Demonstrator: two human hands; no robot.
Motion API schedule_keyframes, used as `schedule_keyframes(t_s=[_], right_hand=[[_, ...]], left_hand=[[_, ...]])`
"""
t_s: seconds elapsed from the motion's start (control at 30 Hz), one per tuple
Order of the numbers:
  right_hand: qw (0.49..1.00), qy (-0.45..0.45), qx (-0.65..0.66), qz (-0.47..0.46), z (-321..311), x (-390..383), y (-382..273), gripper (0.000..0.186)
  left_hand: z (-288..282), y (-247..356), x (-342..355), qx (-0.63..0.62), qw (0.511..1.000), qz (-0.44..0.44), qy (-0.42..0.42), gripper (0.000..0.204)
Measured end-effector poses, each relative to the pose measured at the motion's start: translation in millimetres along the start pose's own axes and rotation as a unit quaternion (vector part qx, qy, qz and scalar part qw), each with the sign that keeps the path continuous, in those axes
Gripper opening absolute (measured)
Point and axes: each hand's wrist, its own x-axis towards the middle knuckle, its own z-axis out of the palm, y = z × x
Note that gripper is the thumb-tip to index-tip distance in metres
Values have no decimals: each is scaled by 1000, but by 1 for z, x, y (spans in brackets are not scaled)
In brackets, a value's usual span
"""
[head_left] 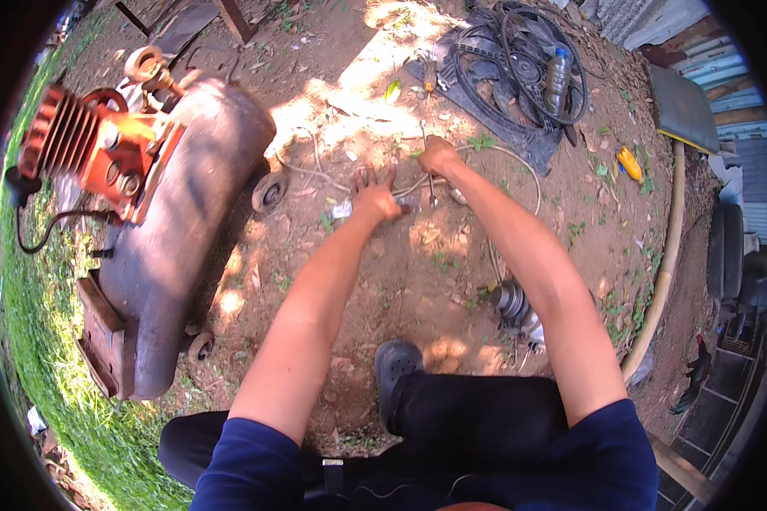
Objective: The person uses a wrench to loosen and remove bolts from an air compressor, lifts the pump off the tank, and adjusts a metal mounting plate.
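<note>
My right hand (pixel 437 157) is closed around a slim metal wrench (pixel 432 201); its ends show above and below my fist. To the left, my left hand (pixel 373 196) is low over the dirt with fingers spread. A pale cable (pixel 311 173) runs along the ground past both hands. Beside the left hand lies a small crumpled, shiny whitish piece (pixel 342 209). A dark, ribbed round part with a silvery body (pixel 511 300) sits partly behind my right forearm.
At left lies a brown compressor tank (pixel 200 162) with an orange-red pump head (pixel 115 149) and small wheels (pixel 269 193). Black belts or hoses (pixel 469 72), a plastic bottle (pixel 557 81) and a screwdriver-like tool (pixel 429 77) lie far right of centre. A yellow bottle (pixel 629 163) is farther right.
</note>
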Motion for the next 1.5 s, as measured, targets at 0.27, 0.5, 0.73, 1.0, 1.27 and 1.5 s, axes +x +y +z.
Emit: schedule_keyframes(t_s=[0.27,0.5,0.73,1.0,1.27,1.5], right_hand=[[989,86,114,33,11,86,55,37],[960,211,177,57,-15,130,43,31],[950,306,32,59,-23,160,46,30],[971,234,-42,-30,-33,161,72,23],[753,9,641,147,-38,98,64,11],[764,-42,644,0,-63,-31,27,16]], left_hand=[[-1,16,27,31,998,-25,-46,103],[-13,18,29,-23,995,-45,-87,97],[-12,17,30,-16,997,-32,-74,93],[-3,15,29,-9,999,-15,-36,97],[-9,13,23,-37,998,-10,-43,100],[-7,-40,-17,-256,959,59,105,70]])
